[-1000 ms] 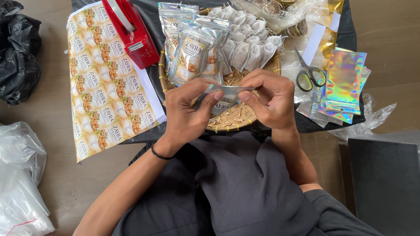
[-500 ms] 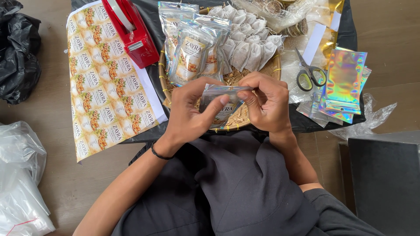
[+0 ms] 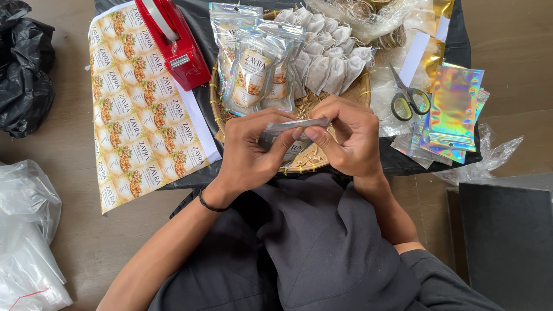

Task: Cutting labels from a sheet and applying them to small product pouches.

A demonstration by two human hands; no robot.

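Fingers (image 3: 299, 137) of both hands pinch the top edge of a small silvery pouch (image 3: 288, 133), held flat just above the woven basket (image 3: 218, 118). The left hand (image 3: 247, 152) grips its left end, the right hand (image 3: 348, 138) its right. Filled pouches (image 3: 256, 69) and cloth bags (image 3: 325, 57) lie in the basket; scissors (image 3: 408, 99) sit nearby.

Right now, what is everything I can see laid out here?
Small pouch: one, silvery, pinched between both hands.
Woven tray: one, tan, centre.
Filled pouches: several, clear, on the tray.
Tea bags: many, white, tray's far side.
Label sheet: one, yellow patterned, left of the tray.
Tape dispenser: one, red, on the sheet's far end.
Scissors: one, yellow-handled, right of the tray.
Holographic pouches: a stack, iridescent, far right.
Black bag: one, far left.
Left hand: wristband.
Right hand: bare.
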